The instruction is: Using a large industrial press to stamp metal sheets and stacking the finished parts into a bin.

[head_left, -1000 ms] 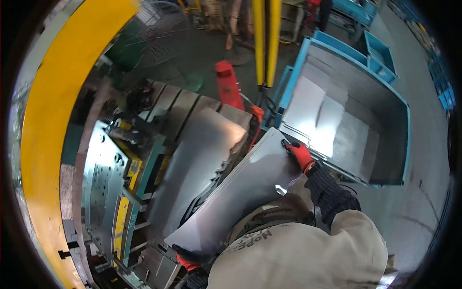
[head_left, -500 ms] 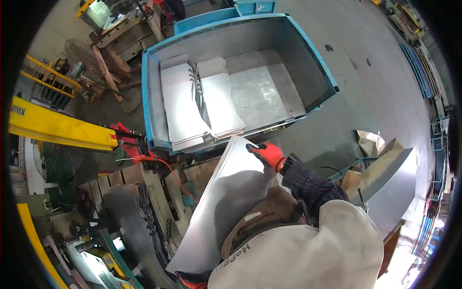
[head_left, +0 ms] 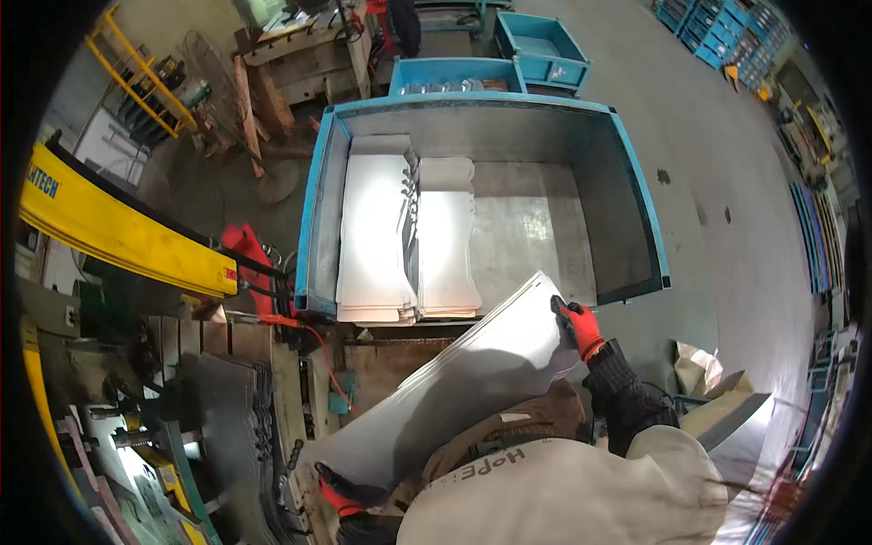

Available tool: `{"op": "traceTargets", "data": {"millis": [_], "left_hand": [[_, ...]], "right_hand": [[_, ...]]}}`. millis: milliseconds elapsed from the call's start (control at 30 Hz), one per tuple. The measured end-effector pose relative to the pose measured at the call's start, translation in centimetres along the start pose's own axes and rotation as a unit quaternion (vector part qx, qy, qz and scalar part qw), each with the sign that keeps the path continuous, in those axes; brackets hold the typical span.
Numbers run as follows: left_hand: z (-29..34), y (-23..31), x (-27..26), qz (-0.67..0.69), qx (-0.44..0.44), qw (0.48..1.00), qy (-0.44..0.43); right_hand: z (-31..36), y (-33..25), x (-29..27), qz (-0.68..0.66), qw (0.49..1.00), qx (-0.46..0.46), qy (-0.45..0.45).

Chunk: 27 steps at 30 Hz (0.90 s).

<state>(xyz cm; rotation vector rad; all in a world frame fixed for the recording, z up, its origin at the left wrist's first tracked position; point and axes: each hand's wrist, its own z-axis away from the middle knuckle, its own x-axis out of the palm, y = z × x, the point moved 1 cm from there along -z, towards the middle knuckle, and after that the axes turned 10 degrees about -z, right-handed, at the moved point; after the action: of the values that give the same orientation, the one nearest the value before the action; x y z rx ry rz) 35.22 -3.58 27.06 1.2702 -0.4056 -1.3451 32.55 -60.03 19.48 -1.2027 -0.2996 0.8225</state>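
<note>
Across my front I hold a stack of several long, thin grey metal sheets [head_left: 427,409], slanting from lower left up to the right. My right hand [head_left: 581,329], in a red glove with dark fingertips, grips the upper right end by its edge. At the lower left end, my left hand [head_left: 340,490], gloved the same way, is closed on the corner. Ahead stands a blue-rimmed metal bin [head_left: 490,102] with its near side low. Inside it lie two piles of similar sheets, a left pile [head_left: 372,232] and a right pile [head_left: 447,245], set side by side.
On a slatted bench to my left lies another stack of dark metal sheets [head_left: 234,436]. A yellow beam [head_left: 127,232] reaches in from the left, near a red hose [head_left: 318,341]. Smaller blue bins [head_left: 542,54] stand beyond. Brown paper [head_left: 698,368] lies at right.
The held sheets have swung from steep to flatter, their upper end moving right. My left hand has come up into fuller view. The view has shifted, so the bin appears lower and further right.
</note>
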Motion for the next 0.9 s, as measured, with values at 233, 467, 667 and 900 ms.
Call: {"op": "traceTargets", "data": {"millis": [233,467,667,900], "left_hand": [[-2.0,-2.0,3.4,-0.005,-0.012,0.991,0.135],[-1.5,-4.4,10.2,-0.024,-0.127,0.989,0.078],[1.9,-15.1,19.1,-0.093,-0.028,0.990,0.103],[7.0,-12.5,30.7,0.075,-0.240,0.968,-0.002]], "right_hand": [[-6.0,4.5,0.2,0.059,0.997,0.041,0.028],[-16.3,3.0,3.2,0.006,0.993,0.085,-0.086],[-26.2,1.6,1.6,0.152,0.981,0.024,-0.118],[-32.4,-1.0,1.4,0.349,0.931,-0.039,-0.097]]}}
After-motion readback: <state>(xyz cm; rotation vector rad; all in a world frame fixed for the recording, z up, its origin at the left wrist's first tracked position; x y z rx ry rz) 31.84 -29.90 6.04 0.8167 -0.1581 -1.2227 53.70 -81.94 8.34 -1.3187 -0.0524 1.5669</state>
